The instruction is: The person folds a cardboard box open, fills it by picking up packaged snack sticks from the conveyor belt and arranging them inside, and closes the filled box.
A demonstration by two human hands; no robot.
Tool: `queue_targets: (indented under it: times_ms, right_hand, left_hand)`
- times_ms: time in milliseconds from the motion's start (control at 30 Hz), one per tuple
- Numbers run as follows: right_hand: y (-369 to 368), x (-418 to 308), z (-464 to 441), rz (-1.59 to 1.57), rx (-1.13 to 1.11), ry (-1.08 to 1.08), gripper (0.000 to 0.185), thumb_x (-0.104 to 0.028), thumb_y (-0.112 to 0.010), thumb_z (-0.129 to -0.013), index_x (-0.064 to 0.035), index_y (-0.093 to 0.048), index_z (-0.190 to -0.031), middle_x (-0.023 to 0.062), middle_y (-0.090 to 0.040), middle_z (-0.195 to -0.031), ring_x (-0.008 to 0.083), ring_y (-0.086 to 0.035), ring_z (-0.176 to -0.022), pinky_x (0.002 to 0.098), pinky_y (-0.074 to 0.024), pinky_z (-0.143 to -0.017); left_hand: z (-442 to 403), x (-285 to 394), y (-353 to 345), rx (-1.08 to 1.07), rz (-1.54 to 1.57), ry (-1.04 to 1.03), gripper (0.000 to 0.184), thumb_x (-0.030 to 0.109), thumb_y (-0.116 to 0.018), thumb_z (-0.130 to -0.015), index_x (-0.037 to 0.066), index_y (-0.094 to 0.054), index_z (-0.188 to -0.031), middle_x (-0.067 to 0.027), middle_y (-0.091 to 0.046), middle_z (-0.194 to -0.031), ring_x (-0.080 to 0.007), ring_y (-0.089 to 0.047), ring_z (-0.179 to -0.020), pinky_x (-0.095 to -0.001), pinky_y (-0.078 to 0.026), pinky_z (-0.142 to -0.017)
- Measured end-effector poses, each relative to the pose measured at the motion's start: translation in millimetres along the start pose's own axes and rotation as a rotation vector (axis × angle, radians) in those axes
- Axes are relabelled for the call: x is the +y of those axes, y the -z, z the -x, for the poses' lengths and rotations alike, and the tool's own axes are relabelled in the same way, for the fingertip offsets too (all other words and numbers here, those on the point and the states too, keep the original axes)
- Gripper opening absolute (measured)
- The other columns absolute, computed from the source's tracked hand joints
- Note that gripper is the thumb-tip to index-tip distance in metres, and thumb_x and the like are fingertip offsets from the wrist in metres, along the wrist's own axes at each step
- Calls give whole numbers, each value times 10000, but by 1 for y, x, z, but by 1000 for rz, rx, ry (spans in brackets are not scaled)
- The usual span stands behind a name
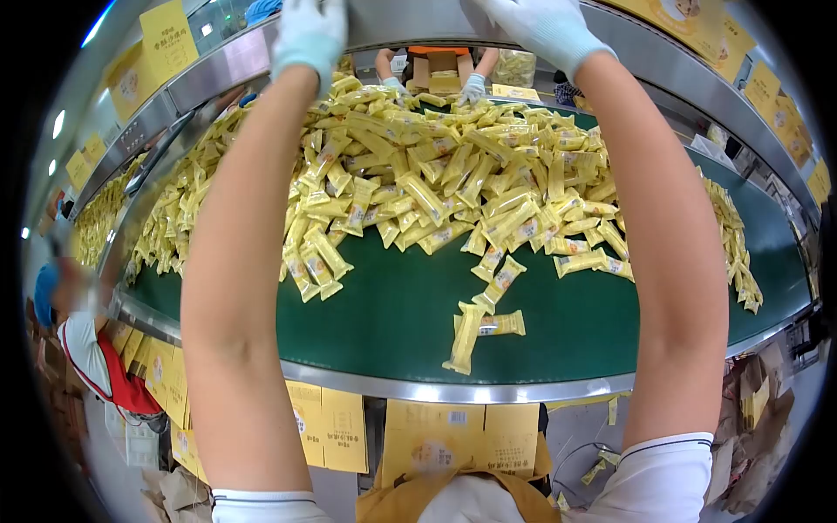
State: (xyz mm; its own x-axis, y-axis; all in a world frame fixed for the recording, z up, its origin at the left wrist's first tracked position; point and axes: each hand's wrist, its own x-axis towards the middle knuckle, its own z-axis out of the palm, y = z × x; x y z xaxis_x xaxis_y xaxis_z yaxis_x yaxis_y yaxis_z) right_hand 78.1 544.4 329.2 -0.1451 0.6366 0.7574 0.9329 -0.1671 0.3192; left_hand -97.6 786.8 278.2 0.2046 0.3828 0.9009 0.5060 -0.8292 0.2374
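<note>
My left hand (311,33), in a pale glove, is raised to the grey metal ledge (401,22) above the belt. Its fingers look stretched and apart, with the tips cut off by the top edge. On the right, my right hand (547,30), gloved too, lies against the same ledge, fingers extended and partly out of view. I see nothing held in either hand. Below my arms, a large heap of yellow wrapped snack bars (436,166) lies on the green conveyor belt (375,322). A few bars (488,324) lie apart near its front edge.
Yellow cartons (458,436) stand below the belt before me; more cartons (170,39) sit on the upper shelf. Across the belt, another person's gloved hands (472,90) are beside an open box (440,71). A co-worker in a red apron (122,383) is at left.
</note>
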Motion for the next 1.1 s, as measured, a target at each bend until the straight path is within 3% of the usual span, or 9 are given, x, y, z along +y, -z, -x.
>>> queue_targets:
  times_ms: [100, 200, 267, 367, 467, 600, 667, 900, 1100]
  right_hand:
    - [-10, -23, 70, -631, 122, -120, 599, -473, -567, -973, -31, -551, -1376, 196, -571, -1395, 316, -546, -1285, 401, -392, -1118]
    - [55, -84, 201, -1092, -590, -524, 428, -339, -601, -990, -16, -629, -1270, 147, -643, -1262, 243, -614, -1166, 352, -476, -1018]
    - [70, -96, 298, -1328, -972, -383, 363, -343, -583, -1007, -8, -710, -1067, 104, -721, -993, 193, -670, -924, 342, -536, -882]
    - [84, -141, 463, -1328, -1498, -887, 482, -455, -562, -1007, -1, -717, -1055, 100, -731, -1014, 169, -667, -927, 324, -539, -865]
    - [97, -216, 556, -741, -1407, -1155, 626, -465, -600, -969, 72, -589, -1292, 290, -647, -1235, 398, -628, -1155, 406, -483, -991]
    - [78, -308, 630, -1333, -523, -1984, 618, -347, -652, -960, 89, -506, -1374, 146, -585, -1349, 240, -538, -1235, 349, -399, -1070]
    - [77, -314, 626, -1196, -590, -1981, 613, -345, -658, -955, 84, -513, -1367, 146, -596, -1324, 240, -550, -1210, 344, -412, -1051]
    - [74, -319, 645, -1258, -536, -2019, 462, -288, -655, -960, 33, -580, -1284, 110, -655, -1197, 213, -625, -1048, 343, -500, -911]
    - [81, -328, 626, -1115, -506, -2063, 482, -282, -656, -957, 37, -563, -1305, 113, -649, -1211, 218, -625, -1050, 349, -502, -913]
  left_hand:
    - [101, 49, 42, -273, 373, -115, 637, 386, -510, -1016, 104, -324, -1556, -238, -246, -1618, -346, -200, -1521, -418, -234, -1216]
    - [229, 50, 137, -1397, 496, -292, 521, 288, -618, -974, 56, -489, -1422, -215, -564, -1386, -353, -575, -1246, -410, -457, -1058]
    - [337, 16, 174, -2000, 664, -311, 516, 418, -559, -993, 61, -574, -1366, -189, -619, -1334, -323, -593, -1231, -395, -467, -1053]
    - [430, 8, 229, -2408, 210, 458, 658, 584, -581, -917, -5, -697, -1187, -174, -712, -1155, -266, -695, -1000, -342, -548, -873]
    - [538, -34, 275, -2051, -17, 1114, 754, 646, -569, -891, -78, -719, -1038, -185, -744, -910, -262, -721, -824, -338, -578, -709]
    - [658, -69, 328, -1692, -145, 1797, 930, 775, -531, -851, -58, -608, -1259, -267, -683, -1141, -333, -717, -877, -437, -585, -746]
    - [692, -72, 351, -1568, -260, 1904, 961, 801, -507, -846, -22, -558, -1341, -246, -637, -1273, -315, -703, -781, -451, -575, -721]
    - [827, -149, 359, -43, 300, 2393, 799, 541, -800, -797, 23, -552, -1352, -183, -646, -1178, -307, -662, -995, -495, -567, -760]
    - [783, -144, 341, -39, 165, 2600, 554, 437, -837, -807, 144, -635, -1232, -53, -713, -1099, -230, -695, -893, -392, -573, -761]
